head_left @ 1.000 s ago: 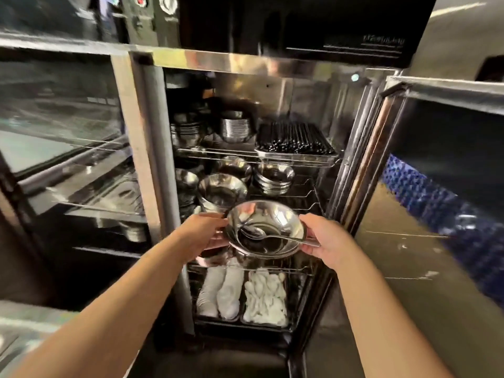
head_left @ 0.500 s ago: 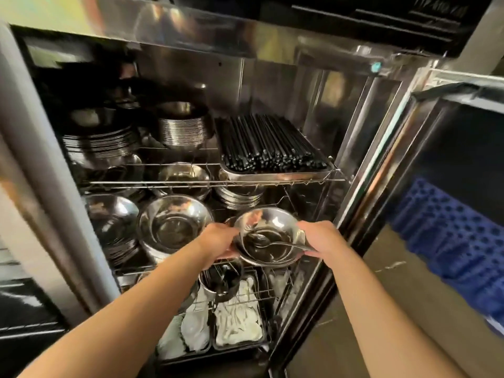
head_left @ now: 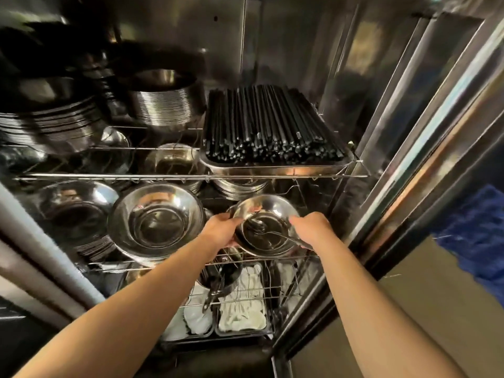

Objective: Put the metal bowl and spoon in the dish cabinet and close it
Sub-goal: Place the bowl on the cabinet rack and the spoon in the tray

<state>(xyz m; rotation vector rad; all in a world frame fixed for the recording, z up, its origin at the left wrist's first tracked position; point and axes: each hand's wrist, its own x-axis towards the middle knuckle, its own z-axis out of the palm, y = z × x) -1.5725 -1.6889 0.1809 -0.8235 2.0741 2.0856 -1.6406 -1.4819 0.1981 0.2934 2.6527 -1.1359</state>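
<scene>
At the upper left of the frame, stacks of metal plates (head_left: 51, 124) sit on the top wire shelf (head_left: 191, 175) of the open dish cabinet (head_left: 300, 50), with a second stack of round tins (head_left: 166, 105) just right of them. Lower left, on the middle shelf, a stack of wide steel bowls (head_left: 156, 222) stands beside another, darker stack (head_left: 73, 214). Toward the centre, the left hand (head_left: 222, 231) grips the left rim of the metal bowl (head_left: 266, 226), fingers curled around its edge with the thumb on top. The bowl is at the right end of the middle shelf, at shelf level; whether it already rests on the wires cannot be told. The spoon (head_left: 272, 231) lies inside it, its handle pointing to the lower right. The right hand (head_left: 312, 227) holds the bowl's right rim, fingers closed over the edge near the spoon's handle. Above, centre right, a tray of black chopsticks (head_left: 267, 126) fills the top shelf. Below the bowl, white cloth-like items (head_left: 242, 304) lie in trays on the bottom shelf. At the right edge the cabinet door (head_left: 441, 126) stands open.
</scene>
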